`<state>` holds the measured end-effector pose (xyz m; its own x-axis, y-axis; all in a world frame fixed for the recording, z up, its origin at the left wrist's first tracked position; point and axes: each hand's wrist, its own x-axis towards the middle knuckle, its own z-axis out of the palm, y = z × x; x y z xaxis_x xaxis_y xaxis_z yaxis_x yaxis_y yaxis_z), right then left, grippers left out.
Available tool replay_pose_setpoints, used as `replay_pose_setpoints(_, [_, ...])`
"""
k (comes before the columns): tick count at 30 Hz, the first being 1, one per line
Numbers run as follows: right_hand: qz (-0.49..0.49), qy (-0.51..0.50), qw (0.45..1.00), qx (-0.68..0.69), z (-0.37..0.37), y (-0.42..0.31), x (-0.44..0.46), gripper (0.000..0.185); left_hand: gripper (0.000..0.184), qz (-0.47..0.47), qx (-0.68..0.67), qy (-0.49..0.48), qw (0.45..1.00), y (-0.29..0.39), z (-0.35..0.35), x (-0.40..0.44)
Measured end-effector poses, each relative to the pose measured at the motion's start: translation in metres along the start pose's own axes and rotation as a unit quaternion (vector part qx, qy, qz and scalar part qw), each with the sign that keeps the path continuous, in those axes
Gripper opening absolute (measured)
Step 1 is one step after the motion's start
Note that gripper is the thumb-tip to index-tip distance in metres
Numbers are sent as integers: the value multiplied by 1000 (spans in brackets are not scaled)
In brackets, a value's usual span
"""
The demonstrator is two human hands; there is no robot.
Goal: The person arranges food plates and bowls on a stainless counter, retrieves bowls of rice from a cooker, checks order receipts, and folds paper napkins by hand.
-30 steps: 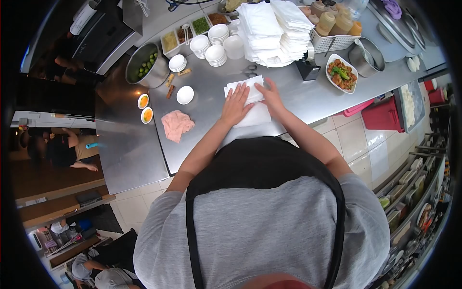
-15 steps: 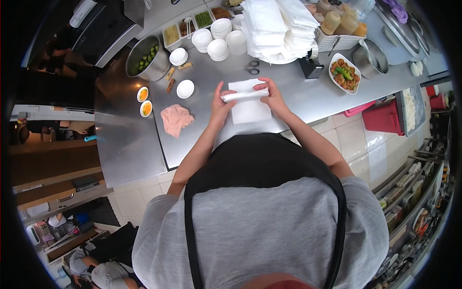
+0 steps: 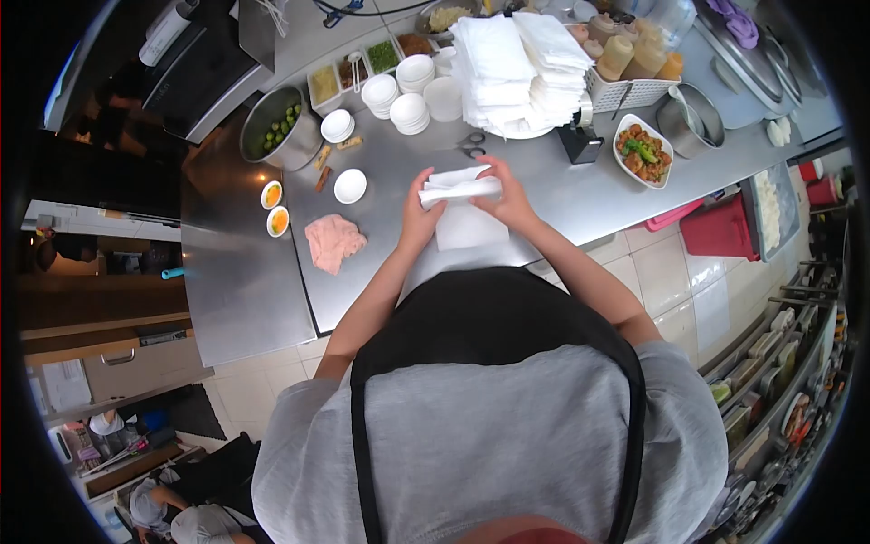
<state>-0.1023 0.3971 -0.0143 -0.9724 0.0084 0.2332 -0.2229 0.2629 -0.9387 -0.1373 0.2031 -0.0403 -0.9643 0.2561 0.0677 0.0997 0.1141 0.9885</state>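
Steel counter [image 3: 562, 186] runs across a tiled kitchen, and at its near edge, midway along, a white sheet [image 3: 471, 227] lies flat. Just beyond it, the left hand [image 3: 420, 218] and right hand [image 3: 511, 205] are half curled, thumbs on the near side and fingers on the far side, pinching the two ends of a folded white bundle [image 3: 460, 185]. Whether the bundle and the sheet are joined, I cannot tell. Folding looks part done: the bundle is doubled into a narrow band, its layers loose, while the flat part shows no fold; two tall white piles [image 3: 494, 68] stand at the far edge. Counted, there is one bundle, one flat part and one pair of scissors [image 3: 472, 143] beyond the hands. Left of them lie one pink cloth [image 3: 334, 243], one lone bowl [image 3: 350, 186], two bowls of orange food [image 3: 271, 194] and three small sticks [image 3: 323, 178]. Farther off are one pot of green fruit [image 3: 282, 131], four tubs [image 3: 382, 56] and several bowl stacks [image 3: 410, 113]; toward the right end, one dish of food [image 3: 643, 152], one pot with a utensil [image 3: 691, 127] and one bottle basket [image 3: 639, 93].
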Motion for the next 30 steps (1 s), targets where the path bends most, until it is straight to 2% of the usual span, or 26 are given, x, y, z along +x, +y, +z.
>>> replay_pose_setpoints(1, [-4,3,1000,-2,-7,-11,3,59,61,24,30,-8,999,9,-1,2])
replay_pose_setpoints(2, [-80,-40,989,-116,-15,-27,8,55,60,70,85,-4,994,23,-2,3])
replay_pose_setpoints(3, [-153,-81,958,-229,-21,-38,11,51,60,75,84,-4,994,33,-3,5])
replay_pose_setpoints(5, [-169,-104,943,-268,-24,-51,19,49,62,151,127,-2,980,52,-6,9])
replay_pose_setpoints(7, [-185,-124,925,-308,-28,-65,32,47,64,165,85,34,982,66,-13,13])
replay_pose_setpoints(8, [-200,-77,941,-263,-31,-77,42,46,66,170,42,69,982,73,-18,15])
replay_pose_setpoints(9, [-215,-31,952,-216,-35,-92,52,45,70,174,77,72,979,79,-28,18])
replay_pose_setpoints(10, [-168,9,964,-206,-43,-109,65,45,69,179,34,77,980,81,-34,20])
replay_pose_setpoints(11, [-170,75,975,-123,-51,-126,77,47,67,184,-10,81,980,82,-39,21])
replay_pose_setpoints(13, [-200,171,965,-19,-71,-129,118,53,63,169,-28,87,981,78,-47,20])
replay_pose_setpoints(14, [-134,174,972,89,-80,-138,132,56,59,147,-43,91,984,74,-49,18])
replay_pose_setpoints(15, [-163,225,959,63,-89,-129,152,59,59,152,-45,91,983,70,-49,15])
replay_pose_setpoints(17, [-121,260,955,-72,-99,-98,182,68,52,103,-64,77,990,60,-49,10])
replay_pose_setpoints(18, [-124,261,954,-73,-96,-92,183,68,52,106,-65,77,989,55,-48,7])
replay_pose_setpoints(20, [0,215,949,-229,-90,-86,183,77,42,70,-54,84,993,50,-46,3])
replay_pose_setpoints(21, [1,200,955,-219,-88,-85,183,82,42,75,-55,84,992,50,-47,2])
replay_pose_setpoints(24, [-23,207,949,-236,-83,-95,177,78,35,58,-42,97,993,49,-49,-1])
replay_pose_setpoints(26, [-21,189,920,-342,-84,-107,173,64,31,65,-53,95,992,48,-52,-1])
replay_pose_setpoints(27, [-24,188,920,-343,-83,-109,171,64,31,66,-54,97,992,49,-54,1])
replay_pose_setpoints(29, [-105,201,864,-450,-81,-115,168,49,30,53,-53,92,993,51,-58,3])
replay_pose_setpoints(30, [-111,200,863,-450,-80,-117,169,49,30,57,-54,96,992,54,-59,5])
